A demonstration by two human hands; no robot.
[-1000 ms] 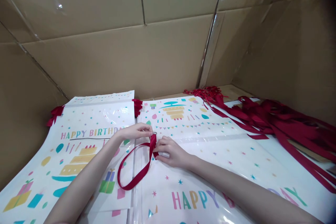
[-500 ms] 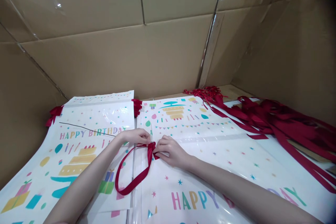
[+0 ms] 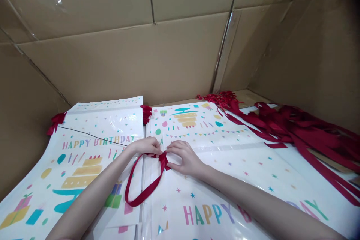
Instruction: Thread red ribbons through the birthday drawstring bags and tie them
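A dark red ribbon [image 3: 145, 194] forms a loop at the edge of a flat white bag [image 3: 230, 183] printed with HAPPY BIRTHDAY, stars and a cake. My left hand [image 3: 148, 146] pinches the ribbon at the top of the loop, its fingertips bent down. From the other side, my right hand [image 3: 182, 157] has thumb and fingers around the bunched part of the ribbon, a little apart from each other. The bunched part is partly hidden by my fingers, so how it is tied cannot be made out.
To the left lie more printed bags [image 3: 81, 118] with red ribbon [image 3: 57, 122] at their sides and a thin dark cord [image 3: 90, 135] across them. Loose red ribbons [image 3: 303, 131] are heaped at the right. Cardboard walls [image 3: 126, 60] stand behind and beside.
My right hand's fingers have spread and lifted slightly around the bunched ribbon. My left fingers have dipped a little lower, and the loop has shifted slightly.
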